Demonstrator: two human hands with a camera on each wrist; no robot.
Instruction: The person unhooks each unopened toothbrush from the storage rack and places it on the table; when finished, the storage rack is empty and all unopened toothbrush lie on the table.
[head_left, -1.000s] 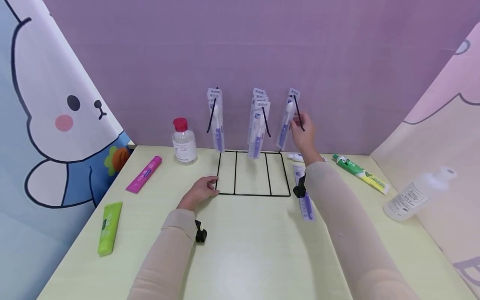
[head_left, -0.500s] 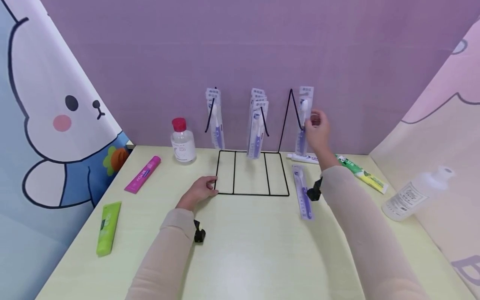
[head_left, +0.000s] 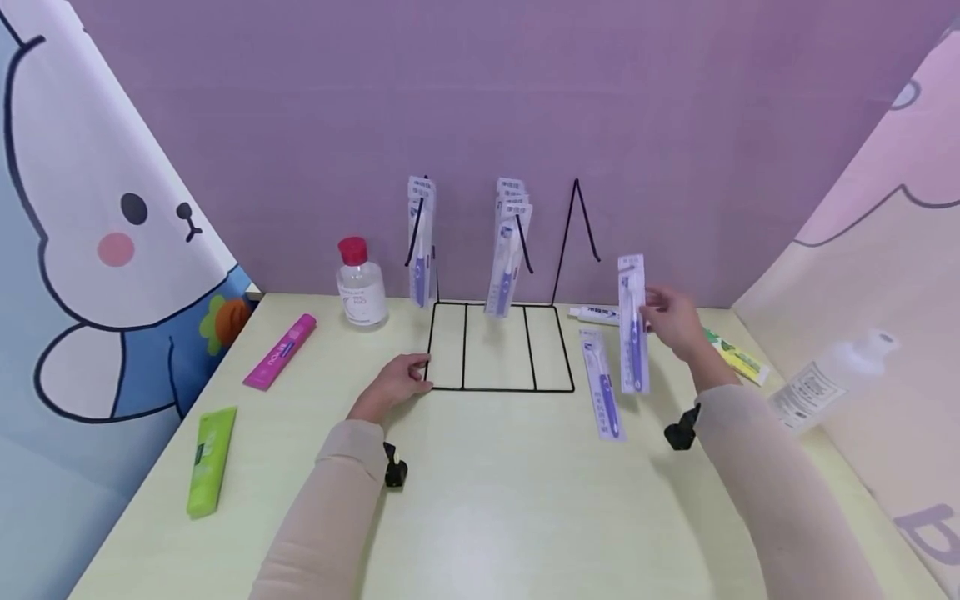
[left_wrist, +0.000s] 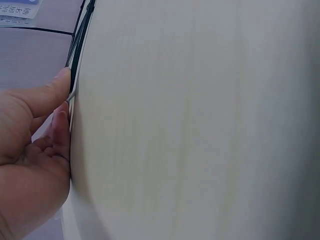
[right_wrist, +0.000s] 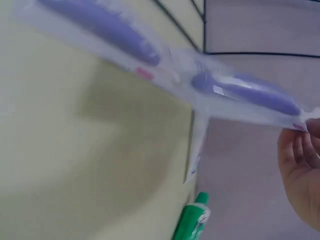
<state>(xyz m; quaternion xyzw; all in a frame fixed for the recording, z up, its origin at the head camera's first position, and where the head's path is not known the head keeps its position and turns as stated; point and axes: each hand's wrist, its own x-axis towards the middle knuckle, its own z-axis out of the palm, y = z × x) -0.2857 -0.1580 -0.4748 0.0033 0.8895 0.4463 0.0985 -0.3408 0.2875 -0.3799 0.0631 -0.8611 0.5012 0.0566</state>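
My right hand (head_left: 675, 321) pinches the edge of a packaged toothbrush (head_left: 633, 342) with a purple handle, holding it upright above the table right of the black wire rack (head_left: 517, 389). In the right wrist view, the thumb and fingers (right_wrist: 302, 172) grip one side of its clear wrapper. At the rack's left front corner, my left hand (head_left: 393, 385) pinches the base wire between thumb and fingers, as the left wrist view shows. Wrapped toothbrushes hang on the left hook (head_left: 422, 250) and middle hook (head_left: 508, 258). The right hook (head_left: 587, 223) is bare. Another wrapped toothbrush (head_left: 602, 387) lies beside the rack.
Behind the held toothbrush lies a white tube (head_left: 594, 314). A green and yellow tube (head_left: 738, 360) and a white bottle (head_left: 828, 383) are at the right. Leftward are a red-capped bottle (head_left: 362, 292), a pink tube (head_left: 281, 352) and a green tube (head_left: 212, 462). A purple backdrop (head_left: 675, 125) stands behind.
My right hand has taken the toothbrush off the right hook and carried it rightward, then down and towards me. My left hand keeps its grip on the rack.
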